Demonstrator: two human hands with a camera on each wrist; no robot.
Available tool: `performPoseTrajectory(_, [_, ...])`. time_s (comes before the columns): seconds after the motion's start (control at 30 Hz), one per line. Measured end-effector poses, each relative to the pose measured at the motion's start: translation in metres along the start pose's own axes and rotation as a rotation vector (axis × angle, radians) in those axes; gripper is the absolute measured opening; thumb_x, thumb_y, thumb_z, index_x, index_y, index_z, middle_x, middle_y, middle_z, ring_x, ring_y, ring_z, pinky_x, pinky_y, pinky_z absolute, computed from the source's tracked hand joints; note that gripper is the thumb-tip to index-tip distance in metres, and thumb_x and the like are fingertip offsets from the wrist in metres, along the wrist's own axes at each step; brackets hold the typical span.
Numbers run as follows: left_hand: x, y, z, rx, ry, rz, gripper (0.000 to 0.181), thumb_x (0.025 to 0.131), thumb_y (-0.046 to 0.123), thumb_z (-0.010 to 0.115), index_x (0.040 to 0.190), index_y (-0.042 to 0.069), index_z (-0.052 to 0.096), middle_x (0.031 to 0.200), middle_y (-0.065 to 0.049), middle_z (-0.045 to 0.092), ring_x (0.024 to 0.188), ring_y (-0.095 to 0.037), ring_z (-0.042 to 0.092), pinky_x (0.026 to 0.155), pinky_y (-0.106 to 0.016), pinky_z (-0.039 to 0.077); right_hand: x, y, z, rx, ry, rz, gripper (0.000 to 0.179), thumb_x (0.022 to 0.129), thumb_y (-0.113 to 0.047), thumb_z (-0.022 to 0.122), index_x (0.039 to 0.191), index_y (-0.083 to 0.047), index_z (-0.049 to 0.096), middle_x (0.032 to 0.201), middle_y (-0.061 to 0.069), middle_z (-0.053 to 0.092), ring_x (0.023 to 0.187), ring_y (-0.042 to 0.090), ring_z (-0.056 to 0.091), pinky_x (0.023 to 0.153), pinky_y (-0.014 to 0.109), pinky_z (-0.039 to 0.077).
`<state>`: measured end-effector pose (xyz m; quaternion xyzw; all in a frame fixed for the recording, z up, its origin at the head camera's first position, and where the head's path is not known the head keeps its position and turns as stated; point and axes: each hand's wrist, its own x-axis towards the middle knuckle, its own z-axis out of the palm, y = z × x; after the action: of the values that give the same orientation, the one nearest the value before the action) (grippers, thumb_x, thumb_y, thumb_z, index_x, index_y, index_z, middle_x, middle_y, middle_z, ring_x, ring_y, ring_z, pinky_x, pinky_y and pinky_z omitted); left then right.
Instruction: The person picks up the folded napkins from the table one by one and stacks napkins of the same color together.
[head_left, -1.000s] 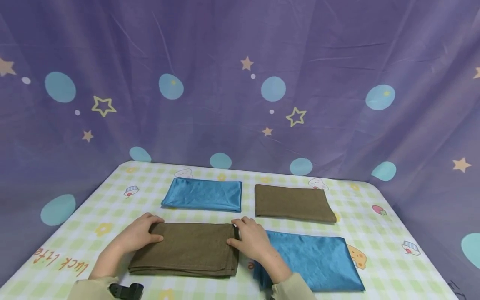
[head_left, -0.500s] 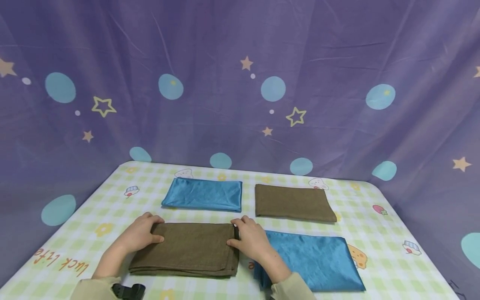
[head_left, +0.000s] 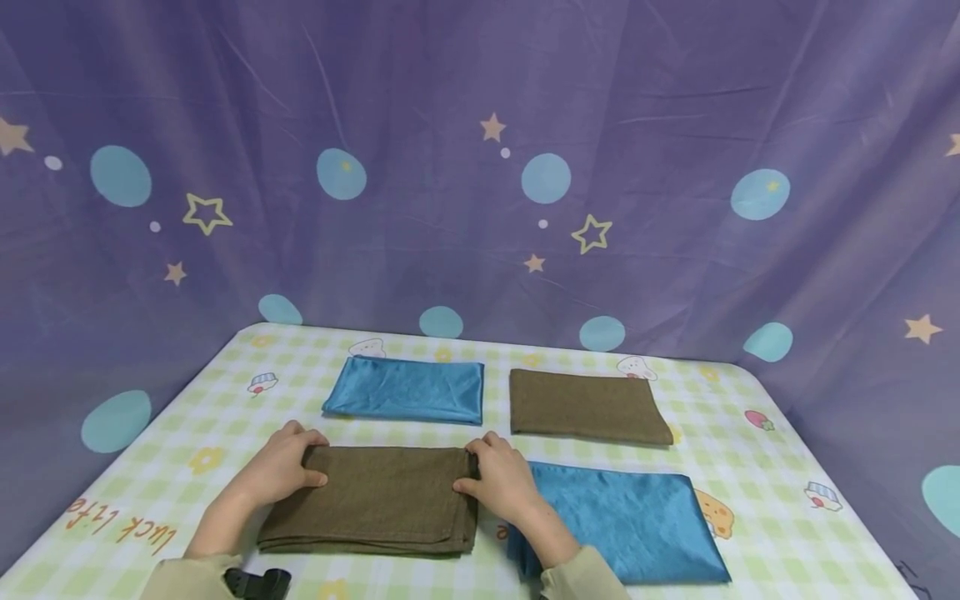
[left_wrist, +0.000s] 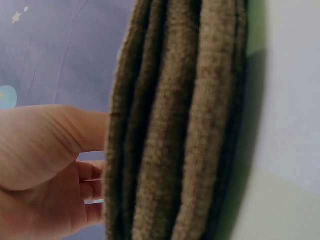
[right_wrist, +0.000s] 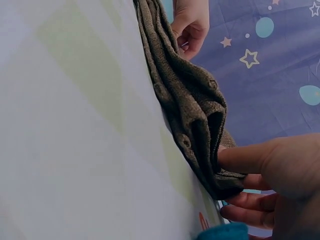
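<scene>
A brown cloth [head_left: 382, 500], folded into a thick rectangle, lies at the front of the table left of centre. My left hand [head_left: 279, 468] grips its left end, thumb on top and fingers at the far edge. At the opposite end my right hand [head_left: 504, 479] pinches the far right corner, with the thumb on the upper layers. Stacked folds of the brown cloth [left_wrist: 167, 130] fill the middle of the left wrist view and hide the left fingertips. In the right wrist view, the right thumb [right_wrist: 245, 159] presses at the folded end and the fingers reach the underside.
Right of the brown cloth, partly behind my right forearm, lies a folded blue satin cloth [head_left: 622, 525]. Another blue satin cloth [head_left: 412, 390] and a second brown cloth [head_left: 585, 407] lie farther back. A checked tablecloth [head_left: 750, 492] covers the table; a purple curtain [head_left: 450, 100] hangs behind.
My left forearm has shifted slightly to the right, and my right fingers have settled a little at the cloth's corner. The cloths stay in place.
</scene>
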<state>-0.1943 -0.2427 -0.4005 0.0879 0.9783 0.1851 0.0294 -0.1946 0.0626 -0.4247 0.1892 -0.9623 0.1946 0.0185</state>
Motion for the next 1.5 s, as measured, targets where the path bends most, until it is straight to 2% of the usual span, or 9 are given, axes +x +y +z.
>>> performPoseTrajectory(0.37, [-0.001, 0.001, -0.002, -0.012, 0.014, 0.004, 0.043, 0.066, 0.017, 0.080, 0.099, -0.003, 0.061, 0.088, -0.011, 0.046, 0.081, -0.023, 0.046, 0.075, -0.042, 0.042, 0.001, -0.002, 0.001, 0.035, -0.016, 0.019, 0.046, 0.076, -0.039, 0.071, 0.111, -0.011, 0.058, 0.098, 0.002, 0.059, 0.088, 0.020, 0.054, 0.072, 0.036, 0.045])
performPoseTrajectory(0.7, [-0.001, 0.000, -0.002, -0.013, 0.021, 0.001, 0.040, 0.066, 0.018, 0.080, 0.095, -0.001, 0.061, 0.086, -0.009, 0.045, 0.078, -0.021, 0.045, 0.073, -0.040, 0.042, 0.001, 0.000, -0.001, 0.121, 0.003, 0.011, 0.040, 0.078, -0.038, 0.070, 0.107, -0.012, 0.060, 0.097, 0.002, 0.061, 0.086, 0.018, 0.057, 0.069, 0.034, 0.045])
performPoseTrajectory(1.0, [-0.003, 0.002, -0.006, -0.030, 0.068, 0.027, 0.027, 0.067, 0.016, 0.077, 0.085, 0.006, 0.060, 0.080, -0.005, 0.044, 0.070, -0.016, 0.041, 0.066, -0.033, 0.038, 0.001, -0.001, -0.004, 0.163, 0.034, -0.018, 0.035, 0.077, -0.033, 0.071, 0.106, -0.013, 0.063, 0.089, -0.002, 0.059, 0.076, 0.011, 0.053, 0.063, 0.028, 0.043])
performPoseTrajectory(1.23, [-0.004, 0.002, -0.010, -0.067, 0.086, 0.058, 0.024, 0.070, 0.018, 0.075, 0.086, 0.007, 0.061, 0.080, -0.004, 0.044, 0.069, -0.015, 0.040, 0.063, -0.032, 0.037, -0.001, 0.000, -0.009, 0.189, 0.053, -0.028, 0.034, 0.077, -0.031, 0.071, 0.106, -0.013, 0.064, 0.087, -0.005, 0.058, 0.075, 0.008, 0.052, 0.062, 0.026, 0.043])
performPoseTrajectory(1.5, [-0.004, 0.002, -0.012, -0.080, 0.101, 0.063, 0.019, 0.074, 0.021, 0.073, 0.084, 0.010, 0.060, 0.082, -0.004, 0.046, 0.071, -0.015, 0.042, 0.064, -0.032, 0.038, -0.001, 0.002, -0.013, 0.256, 0.027, -0.014, 0.034, 0.079, -0.029, 0.070, 0.109, -0.014, 0.063, 0.089, -0.005, 0.057, 0.073, 0.008, 0.051, 0.059, 0.025, 0.042])
